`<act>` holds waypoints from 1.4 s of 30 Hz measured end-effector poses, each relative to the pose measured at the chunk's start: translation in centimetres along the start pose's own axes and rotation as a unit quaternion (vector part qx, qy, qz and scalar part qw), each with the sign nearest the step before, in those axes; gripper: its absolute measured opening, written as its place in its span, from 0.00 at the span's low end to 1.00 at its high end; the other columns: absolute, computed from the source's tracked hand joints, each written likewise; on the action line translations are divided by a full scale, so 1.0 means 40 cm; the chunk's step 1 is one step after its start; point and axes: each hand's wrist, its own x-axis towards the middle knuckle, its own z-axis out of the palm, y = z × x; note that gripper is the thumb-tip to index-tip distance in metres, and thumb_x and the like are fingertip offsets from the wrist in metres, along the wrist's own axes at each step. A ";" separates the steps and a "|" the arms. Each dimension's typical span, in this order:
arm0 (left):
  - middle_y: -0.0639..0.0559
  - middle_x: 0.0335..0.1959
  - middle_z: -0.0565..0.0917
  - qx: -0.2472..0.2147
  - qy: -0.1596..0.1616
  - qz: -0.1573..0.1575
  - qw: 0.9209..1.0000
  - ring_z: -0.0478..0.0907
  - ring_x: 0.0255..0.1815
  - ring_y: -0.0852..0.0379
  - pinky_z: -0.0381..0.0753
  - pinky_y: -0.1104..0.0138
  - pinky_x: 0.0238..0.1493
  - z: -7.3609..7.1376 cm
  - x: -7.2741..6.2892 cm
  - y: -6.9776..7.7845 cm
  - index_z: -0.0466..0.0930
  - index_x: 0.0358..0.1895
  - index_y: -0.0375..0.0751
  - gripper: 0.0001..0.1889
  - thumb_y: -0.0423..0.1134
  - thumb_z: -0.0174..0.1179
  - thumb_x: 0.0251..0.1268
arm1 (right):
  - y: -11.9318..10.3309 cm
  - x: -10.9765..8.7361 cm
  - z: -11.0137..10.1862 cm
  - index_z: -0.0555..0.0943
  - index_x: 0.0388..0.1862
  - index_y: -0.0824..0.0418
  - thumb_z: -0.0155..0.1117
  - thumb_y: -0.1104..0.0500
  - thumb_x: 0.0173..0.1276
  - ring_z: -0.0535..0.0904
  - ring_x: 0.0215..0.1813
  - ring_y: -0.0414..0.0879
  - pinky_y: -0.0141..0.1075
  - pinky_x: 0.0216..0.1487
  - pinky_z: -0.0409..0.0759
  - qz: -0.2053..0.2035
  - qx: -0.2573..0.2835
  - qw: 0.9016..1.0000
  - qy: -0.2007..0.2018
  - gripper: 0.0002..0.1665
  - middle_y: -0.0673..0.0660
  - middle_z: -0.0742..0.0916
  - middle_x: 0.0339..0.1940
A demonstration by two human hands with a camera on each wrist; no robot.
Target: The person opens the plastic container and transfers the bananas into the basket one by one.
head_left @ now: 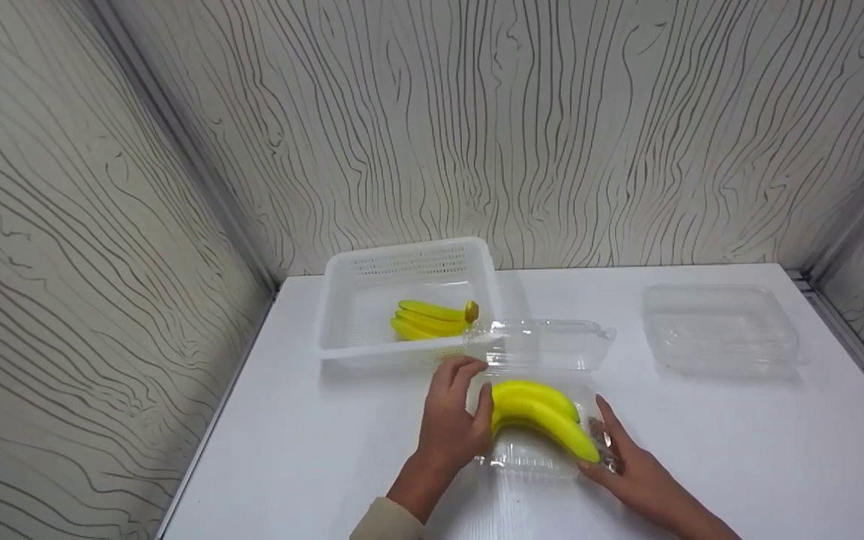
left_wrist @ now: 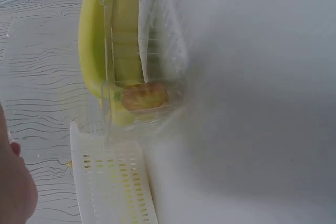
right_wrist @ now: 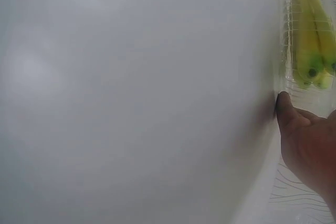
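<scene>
A bunch of yellow bananas [head_left: 544,412] lies in a clear plastic clamshell box [head_left: 526,456], whose lid [head_left: 544,345] is folded back toward the far side. My left hand [head_left: 453,416] is at the left end of the box, near the stem end of the bunch, with its fingers bent. In the left wrist view the brown stem end [left_wrist: 144,97] shows through the box wall. My right hand [head_left: 638,472] spans the right end of the box, thumb at the near corner and a straight finger along the far side. The right thumb [right_wrist: 286,108] is by the box edge.
A white plastic basket [head_left: 331,307] stands behind to the left, holding another bunch of bananas [head_left: 432,321]. The folded lid overlaps its near right corner. A second clear plastic box [head_left: 721,330] stands at the back right of the white table [head_left: 739,435]. Patterned panels [head_left: 522,135] border the table.
</scene>
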 end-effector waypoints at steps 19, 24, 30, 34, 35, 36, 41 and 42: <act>0.62 0.74 0.77 0.040 -0.326 -0.015 0.944 0.74 0.74 0.58 0.75 0.61 0.79 0.092 -0.010 0.046 0.77 0.72 0.66 0.29 0.49 0.71 0.68 | -0.003 -0.007 -0.015 0.29 0.90 0.43 0.62 0.26 0.72 0.68 0.81 0.75 0.71 0.73 0.74 0.035 -0.010 0.999 -0.008 0.68 0.72 0.60 0.87; 0.64 0.73 0.79 0.070 -0.327 0.019 0.942 0.75 0.74 0.59 0.73 0.59 0.80 0.122 0.012 0.064 0.79 0.69 0.64 0.25 0.46 0.67 0.70 | -0.016 -0.012 -0.003 0.30 0.90 0.45 0.61 0.28 0.74 0.68 0.81 0.74 0.70 0.74 0.74 0.005 -0.014 1.000 -0.005 0.67 0.74 0.61 0.86; 0.67 0.65 0.82 0.099 -0.343 0.024 0.934 0.75 0.71 0.60 0.73 0.57 0.78 0.144 0.041 0.080 0.83 0.63 0.65 0.23 0.42 0.68 0.66 | -0.018 -0.007 0.005 0.33 0.91 0.48 0.62 0.28 0.74 0.68 0.81 0.75 0.69 0.74 0.74 -0.005 -0.011 1.000 -0.006 0.66 0.74 0.62 0.86; 0.66 0.65 0.82 0.107 -0.354 0.033 0.928 0.75 0.72 0.60 0.73 0.57 0.76 0.146 0.055 0.089 0.83 0.63 0.66 0.23 0.43 0.69 0.66 | -0.014 -0.003 0.003 0.33 0.91 0.49 0.62 0.29 0.74 0.69 0.80 0.76 0.70 0.74 0.74 -0.007 -0.014 1.000 -0.005 0.66 0.75 0.62 0.85; 0.66 0.65 0.82 0.108 -0.357 0.033 0.927 0.75 0.73 0.60 0.73 0.56 0.77 0.145 0.055 0.090 0.82 0.64 0.66 0.23 0.43 0.69 0.66 | -0.014 -0.003 0.003 0.33 0.91 0.49 0.63 0.29 0.74 0.68 0.80 0.76 0.70 0.74 0.74 -0.008 -0.014 1.000 -0.004 0.66 0.76 0.62 0.85; 0.66 0.67 0.82 0.109 -0.359 0.032 0.926 0.74 0.74 0.60 0.72 0.56 0.78 0.145 0.054 0.090 0.81 0.64 0.66 0.24 0.43 0.70 0.66 | -0.014 -0.003 0.004 0.33 0.91 0.49 0.63 0.29 0.74 0.68 0.80 0.76 0.70 0.74 0.74 -0.009 -0.014 1.000 -0.004 0.67 0.76 0.62 0.85; 0.67 0.71 0.78 0.127 -0.362 0.030 0.923 0.71 0.78 0.60 0.68 0.52 0.84 0.157 0.039 0.086 0.76 0.67 0.68 0.31 0.45 0.75 0.62 | -0.013 -0.001 0.004 0.32 0.91 0.50 0.62 0.29 0.74 0.67 0.81 0.75 0.69 0.74 0.74 -0.015 -0.014 1.000 -0.006 0.67 0.76 0.62 0.85; 0.67 0.71 0.78 0.132 -0.358 0.033 0.924 0.71 0.78 0.60 0.68 0.51 0.83 0.162 0.036 0.085 0.74 0.68 0.68 0.32 0.45 0.76 0.61 | -0.012 0.000 0.003 0.32 0.91 0.49 0.62 0.28 0.74 0.67 0.82 0.75 0.69 0.75 0.74 -0.016 -0.015 1.000 -0.007 0.67 0.75 0.62 0.85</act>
